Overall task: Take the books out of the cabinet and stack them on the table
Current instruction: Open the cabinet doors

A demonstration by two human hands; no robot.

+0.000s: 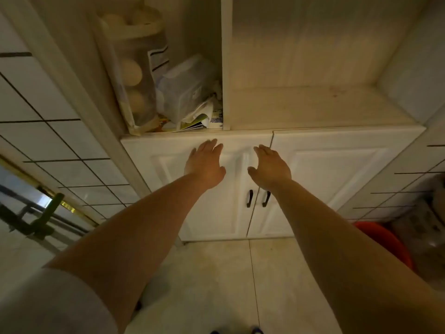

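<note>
A white cabinet [337, 165] stands in front of me with two shut lower doors and dark handles [250, 198]. Its open left shelf holds thin books or booklets [192, 122] lying flat under a clear plastic box [185, 90]. My left hand [206, 165] reaches forward with straight fingers, just below the shelf edge in front of the left door. My right hand [271, 166] is beside it, fingers straight, over the door seam. Both hands hold nothing. No table is in view.
A tall plastic bag [134, 75] of round pale things stands at the shelf's left. The right shelf bay [313, 109] is bare. A red basin [387, 242] and clutter sit on the floor at right. Tiled wall and a green-handled tool [45, 213] lie left.
</note>
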